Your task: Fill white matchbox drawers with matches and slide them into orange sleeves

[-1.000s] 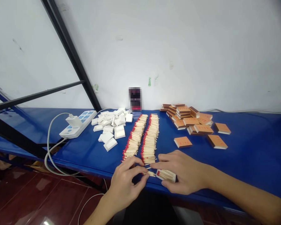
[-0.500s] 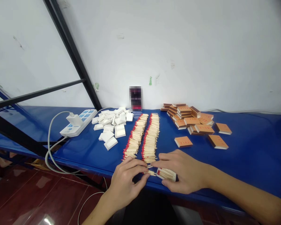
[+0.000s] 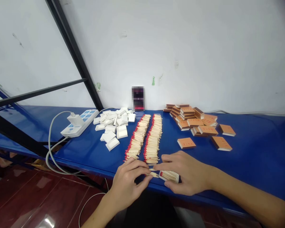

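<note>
At the table's front edge, my left hand (image 3: 130,180) pinches a few matchsticks (image 3: 154,174) between thumb and fingers, their pale ends pointing right. My right hand (image 3: 184,172) curls round a white matchbox tray (image 3: 178,181) that holds several red-tipped matches (image 3: 169,176). Its index finger stretches left, close to the matches by my left fingertips. Beyond the hands run two long rows of matches, a left row (image 3: 139,136) and a right row (image 3: 153,139), with the red heads facing left.
Empty white trays (image 3: 112,143) lie heaped at the left. Orange matchbox sleeves (image 3: 192,122) are piled at the right, with a single sleeve (image 3: 186,143) nearer. A power strip (image 3: 82,122) with a cable and a black metal frame (image 3: 72,47) stand at far left. A pixelated object (image 3: 138,98) leans on the wall.
Both hands stay almost in place. The left fingers have shifted very slightly at the matches, and the camera view has moved a little.
</note>
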Motion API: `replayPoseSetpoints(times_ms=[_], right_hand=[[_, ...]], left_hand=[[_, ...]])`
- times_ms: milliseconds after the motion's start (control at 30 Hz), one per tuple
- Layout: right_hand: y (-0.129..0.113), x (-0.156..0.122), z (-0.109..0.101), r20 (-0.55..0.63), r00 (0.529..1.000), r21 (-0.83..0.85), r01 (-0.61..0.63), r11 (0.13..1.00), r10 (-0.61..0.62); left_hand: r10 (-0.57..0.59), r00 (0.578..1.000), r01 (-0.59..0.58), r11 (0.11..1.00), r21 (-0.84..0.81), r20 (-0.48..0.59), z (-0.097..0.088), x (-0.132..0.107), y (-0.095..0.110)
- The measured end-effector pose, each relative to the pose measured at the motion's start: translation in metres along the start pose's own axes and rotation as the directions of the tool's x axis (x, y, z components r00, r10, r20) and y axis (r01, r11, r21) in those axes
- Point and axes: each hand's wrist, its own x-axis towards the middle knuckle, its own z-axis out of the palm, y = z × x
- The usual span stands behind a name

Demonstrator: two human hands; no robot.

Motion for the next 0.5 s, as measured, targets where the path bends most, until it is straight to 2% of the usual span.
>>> replayPoseSetpoints(times_ms=[500], right_hand=[[-0.0031, 0.0005, -0.0002, 0.045, 0.999, -0.025, -0.011, 1.000, 0.013]], left_hand=[[-0.031, 0.999, 0.031, 0.999, 0.034, 0.008, 0.0008, -0.0047, -0.0015]])
